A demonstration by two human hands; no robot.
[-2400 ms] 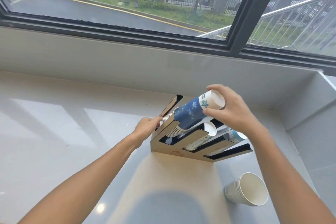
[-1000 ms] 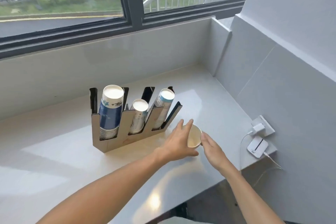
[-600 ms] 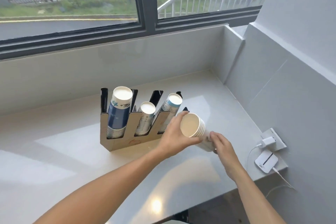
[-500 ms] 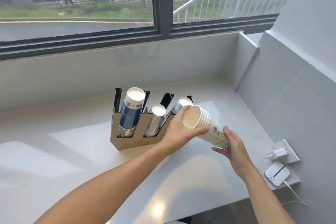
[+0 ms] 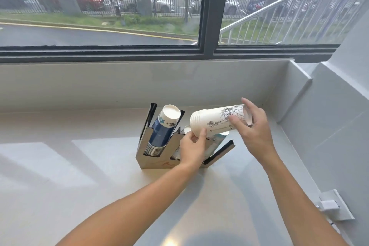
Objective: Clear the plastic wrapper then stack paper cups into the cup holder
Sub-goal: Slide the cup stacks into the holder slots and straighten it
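Observation:
A slotted cup holder (image 5: 157,161) stands on the white counter below the window. Its left slot holds a tilted stack of blue cups (image 5: 162,130). Two more stacks in the middle slots are mostly hidden behind my hands; a white rim (image 5: 187,129) and a pale blue side (image 5: 218,139) show. Above the holder's right part I hold a stack of white paper cups (image 5: 216,121) with a line drawing, lying almost level. My left hand (image 5: 192,149) grips its rim end. My right hand (image 5: 253,132) grips its base end. No plastic wrapper is visible.
The counter (image 5: 79,166) ends at a grey side wall on the right. A white wall socket with a plug (image 5: 331,205) sits low on that wall. A raised ledge and the window frame run along the back.
The white cup stack has been lifted off the counter and carried leftward to just above the holder. Its rim now points left. The camera has swung back toward the holder.

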